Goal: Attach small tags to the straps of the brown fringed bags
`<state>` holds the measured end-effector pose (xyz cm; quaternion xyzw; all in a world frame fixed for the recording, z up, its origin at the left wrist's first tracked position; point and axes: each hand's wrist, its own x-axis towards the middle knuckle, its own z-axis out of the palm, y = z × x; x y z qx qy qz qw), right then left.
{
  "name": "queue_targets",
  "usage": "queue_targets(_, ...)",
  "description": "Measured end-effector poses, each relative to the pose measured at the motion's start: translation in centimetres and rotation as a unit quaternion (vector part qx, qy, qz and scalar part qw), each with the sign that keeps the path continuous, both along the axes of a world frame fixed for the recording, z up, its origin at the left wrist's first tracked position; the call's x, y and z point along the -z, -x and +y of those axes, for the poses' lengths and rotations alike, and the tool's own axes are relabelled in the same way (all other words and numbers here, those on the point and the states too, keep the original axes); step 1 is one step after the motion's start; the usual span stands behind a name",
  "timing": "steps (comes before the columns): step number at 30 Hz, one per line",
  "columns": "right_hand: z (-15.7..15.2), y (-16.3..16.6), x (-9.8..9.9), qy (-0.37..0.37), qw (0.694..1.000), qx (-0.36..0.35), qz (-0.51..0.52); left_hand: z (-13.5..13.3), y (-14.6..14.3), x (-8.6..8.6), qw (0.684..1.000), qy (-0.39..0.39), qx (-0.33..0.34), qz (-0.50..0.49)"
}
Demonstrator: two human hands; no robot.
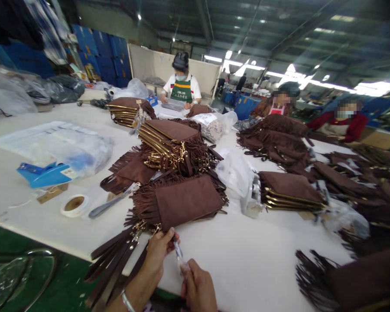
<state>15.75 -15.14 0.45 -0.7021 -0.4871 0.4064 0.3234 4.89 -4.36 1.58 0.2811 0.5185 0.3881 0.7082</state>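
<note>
A brown fringed suede bag (188, 201) lies on the pile right in front of me. Close to its lower edge, my left hand (159, 251) is closed in a pinch on something small and dark that the fingers mostly hide. A narrow strip of clear plastic (178, 251) runs from those fingertips down to my right hand (199, 284), whose fingers are wrapped round its lower end. Dark brown wrist straps (117, 260) with gold clasps hang off the table edge beside my left forearm. Behind, more bags with gold zippers (172, 134) are stacked.
To the left on the white table (247, 251) are a blue tape dispenser (43, 173), a tape roll (74, 205) and clear plastic bags (71, 147). More brown bags (290, 190) are piled at right. Across the table, a person in a green apron (182, 91) handles plastic; two others sit right.
</note>
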Motion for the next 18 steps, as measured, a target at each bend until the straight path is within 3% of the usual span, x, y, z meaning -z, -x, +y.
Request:
queue_targets(9, -5.2, -1.7, 0.2, 0.01, 0.999, 0.028, 0.021, -1.6, -2.1, 0.2, 0.999, 0.039, -0.023, 0.004)
queue_targets(18, -6.5, 0.2, -0.8, -0.04, 0.992, 0.078, -0.092, -1.9, -2.4, 0.7, 0.997, 0.062, -0.043, -0.005)
